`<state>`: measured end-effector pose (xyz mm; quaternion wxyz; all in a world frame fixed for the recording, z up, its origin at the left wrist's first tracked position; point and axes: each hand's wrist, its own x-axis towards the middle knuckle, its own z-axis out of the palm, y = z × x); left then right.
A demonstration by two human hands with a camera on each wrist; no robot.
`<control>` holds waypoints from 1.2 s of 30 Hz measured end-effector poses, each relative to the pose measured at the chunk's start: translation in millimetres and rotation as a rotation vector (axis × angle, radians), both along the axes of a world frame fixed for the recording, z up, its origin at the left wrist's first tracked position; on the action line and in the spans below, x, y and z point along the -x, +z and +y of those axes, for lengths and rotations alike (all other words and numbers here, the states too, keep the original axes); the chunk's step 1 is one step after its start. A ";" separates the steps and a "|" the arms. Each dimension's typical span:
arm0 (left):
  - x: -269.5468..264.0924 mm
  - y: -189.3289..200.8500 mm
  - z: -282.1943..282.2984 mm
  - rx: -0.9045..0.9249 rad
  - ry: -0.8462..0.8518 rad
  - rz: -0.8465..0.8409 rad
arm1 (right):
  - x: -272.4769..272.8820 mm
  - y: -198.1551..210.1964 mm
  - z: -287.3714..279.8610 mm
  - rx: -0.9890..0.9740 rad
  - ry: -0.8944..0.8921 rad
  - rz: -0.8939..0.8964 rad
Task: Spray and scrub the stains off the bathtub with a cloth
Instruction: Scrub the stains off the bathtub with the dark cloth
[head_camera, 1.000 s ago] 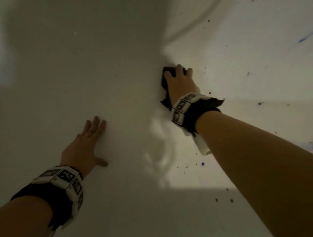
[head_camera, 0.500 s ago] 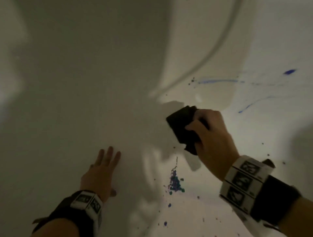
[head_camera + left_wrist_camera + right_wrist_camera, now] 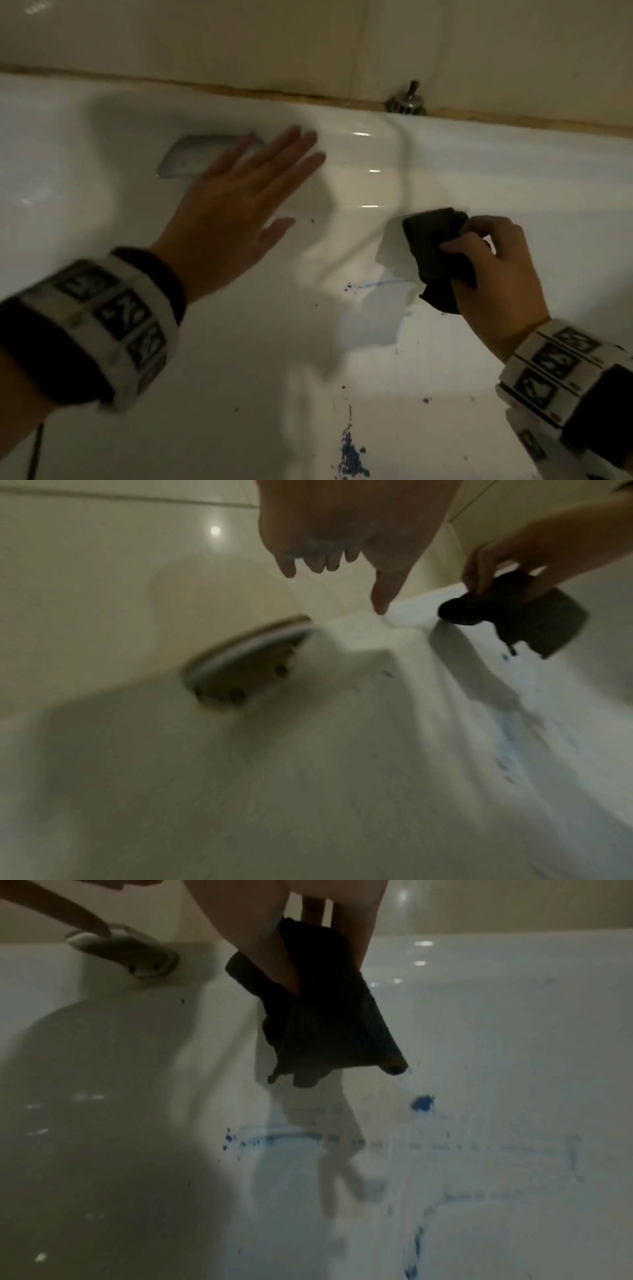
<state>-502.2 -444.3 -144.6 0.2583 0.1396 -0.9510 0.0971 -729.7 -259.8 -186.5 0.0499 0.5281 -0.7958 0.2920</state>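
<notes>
- The bathtub point(image 3: 513, 164) is lying white and glossy below a tiled wall point(image 3: 205, 34); its far rim is meeting the wall along a discoloured seam.
- A metal grab handle point(image 3: 186, 156) is sitting in a recess on the bathtub's far inner wall, and it is serving as the landmark here.
- The left hand point(image 3: 233, 212) is hovering in front of the grab handle, fingers straight and spread, its grip wide and holding nothing. Whether the palm is touching the tub wall cannot be told.
- The right hand point(image 3: 493, 270) is holding a dark cloth point(image 3: 435, 253) well to the right of the grab handle and lower on the tub wall. The grip is closing on the cloth, thumb and curled fingers pinching its bunched upper part.
- In the right wrist view the cloth point(image 3: 329, 1020) is hanging down from the fingers, apparently clear of the tub surface and casting a shadow on it.
- A thin blue streak point(image 3: 376, 283) is running along the tub wall just left of the cloth's lower edge.
- A cluster of blue stains point(image 3: 351, 455) is lying lower still, on the tub surface below the streak; small dark specks are scattering around it.
- A chrome fitting point(image 3: 406, 101) is standing on the rim seam, to the right of the grab handle and above the cloth.
</notes>
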 end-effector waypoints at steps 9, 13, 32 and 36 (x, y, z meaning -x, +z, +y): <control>5.1 18.2 -92.3 0.066 0.060 -0.638 | -31.1 3.6 -92.9 0.140 0.438 0.430; 5.2 4.2 -102.1 0.146 -0.065 -0.451 | -62.4 -21.3 -113.2 0.194 0.331 0.266; 5.6 -4.6 -106.5 0.093 -0.207 -0.314 | -76.4 -126.2 -69.3 -0.552 0.661 0.509; 5.2 -5.8 -107.5 0.094 -0.217 -0.291 | -79.3 -93.5 -23.5 -0.132 0.285 0.093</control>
